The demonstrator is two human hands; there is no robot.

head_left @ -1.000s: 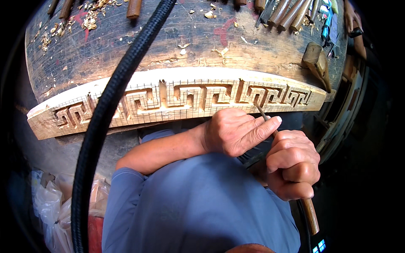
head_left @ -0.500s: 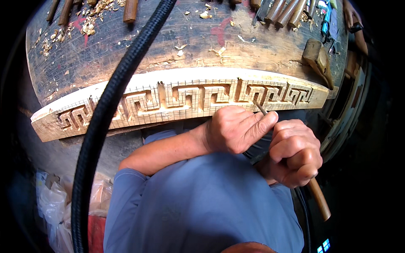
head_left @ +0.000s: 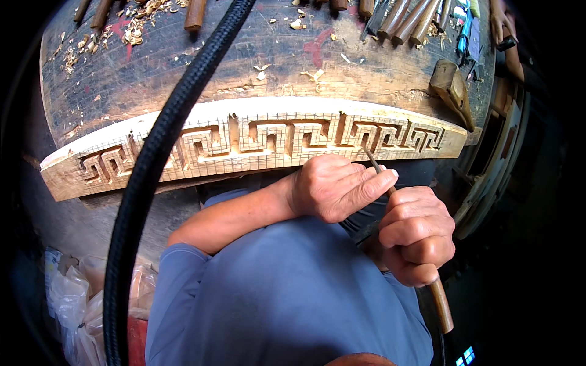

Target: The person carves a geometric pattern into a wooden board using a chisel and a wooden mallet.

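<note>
A long, gently curved wooden board (head_left: 232, 161) lies along the near side of the bench, its face carved with a stepped key pattern over pencilled grid lines. A wood chisel (head_left: 442, 308) slants up to it, the thin metal blade meeting a groove in the right part of the pattern. My right hand (head_left: 418, 235) is wrapped round the chisel behind the blade, and the wooden handle sticks out below the fist. Just beneath the board's lower edge, my left hand (head_left: 342, 186) is closed, thumb and fingers on the blade shaft. The fingers' undersides are hidden.
A wooden mallet (head_left: 453, 88) rests by the board's right end. Several tool handles (head_left: 406, 24) and wood shavings (head_left: 133, 33) lie on the bench (head_left: 244, 67). A black braided cable (head_left: 159, 143) crosses the left foreground. Another person's hand (head_left: 500, 24) shows at the far right.
My right hand has shifted slightly left, and the chisel handle's end has swung left and nearer to me. My left hand keeps its hold by the blade. The whole view has shifted a little.
</note>
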